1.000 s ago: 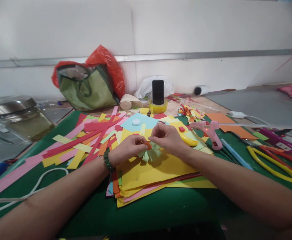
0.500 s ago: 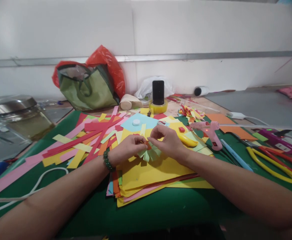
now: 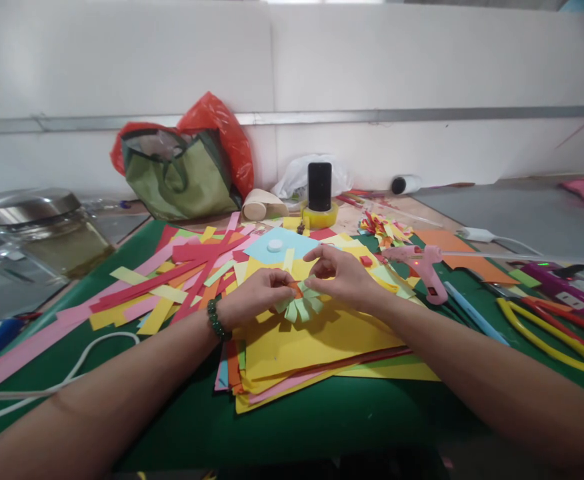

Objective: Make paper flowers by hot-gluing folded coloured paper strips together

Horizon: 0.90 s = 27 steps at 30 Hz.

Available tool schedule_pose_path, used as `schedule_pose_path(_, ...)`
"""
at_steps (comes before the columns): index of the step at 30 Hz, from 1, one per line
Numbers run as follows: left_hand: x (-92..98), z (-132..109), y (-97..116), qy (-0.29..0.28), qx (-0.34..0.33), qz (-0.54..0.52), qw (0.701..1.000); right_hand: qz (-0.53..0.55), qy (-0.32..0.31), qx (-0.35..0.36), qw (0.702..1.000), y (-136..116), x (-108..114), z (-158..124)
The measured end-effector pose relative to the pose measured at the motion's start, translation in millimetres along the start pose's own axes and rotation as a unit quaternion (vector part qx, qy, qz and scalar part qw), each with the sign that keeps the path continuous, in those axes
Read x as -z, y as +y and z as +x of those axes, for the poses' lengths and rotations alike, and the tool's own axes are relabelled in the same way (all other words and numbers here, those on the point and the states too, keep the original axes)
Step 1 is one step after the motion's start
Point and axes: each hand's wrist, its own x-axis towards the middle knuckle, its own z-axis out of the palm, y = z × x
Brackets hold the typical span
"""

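Note:
A small paper flower [image 3: 299, 308] with light green fringed petals and an orange centre is between my hands, just above a stack of yellow paper [image 3: 317, 353]. My left hand [image 3: 262, 297] pinches its left side between thumb and fingers. On the right side, my right hand [image 3: 342, 277] has its fingers curled at the petals, the thumb lying against them. The fingertips partly cover the flower's centre. Beyond the hands lie a light blue sheet [image 3: 297, 243] with a white round cap [image 3: 275, 245] on it. A yellow-handled cutter [image 3: 387, 285] is partly hidden behind my right hand.
Coloured paper strips [image 3: 172, 280] are heaped on the left. To the right are a pink glue gun [image 3: 425, 267], scissors with yellow and red handles [image 3: 547, 327], and a purple power strip [image 3: 562, 287]. A phone [image 3: 319, 187] stands behind; a glass jar [image 3: 47, 230] is far left.
My right hand's fingertips have parted slightly and shifted to the flower's right edge, so more green petals show. The left hand keeps its pinch. The view has shifted a little.

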Motion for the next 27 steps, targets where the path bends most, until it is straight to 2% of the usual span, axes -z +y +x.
schedule_pose_path(8,1.5,0.0,-1.6,-0.015,-0.017,0.049,0.999,-0.01,-0.012,0.011,1.0,0.0,-0.8,0.3)
schedule_pose_path(21,1.5,0.9,-2.9,-0.02,-0.018,0.044,0.999,-0.044,0.013,0.025,0.999,3.6,-4.7,-0.8)
schedule_pose_path(27,1.4,1.6,-2.7,-0.015,-0.018,0.029,0.999,0.032,0.012,-0.009,0.999,-0.5,2.2,0.0)
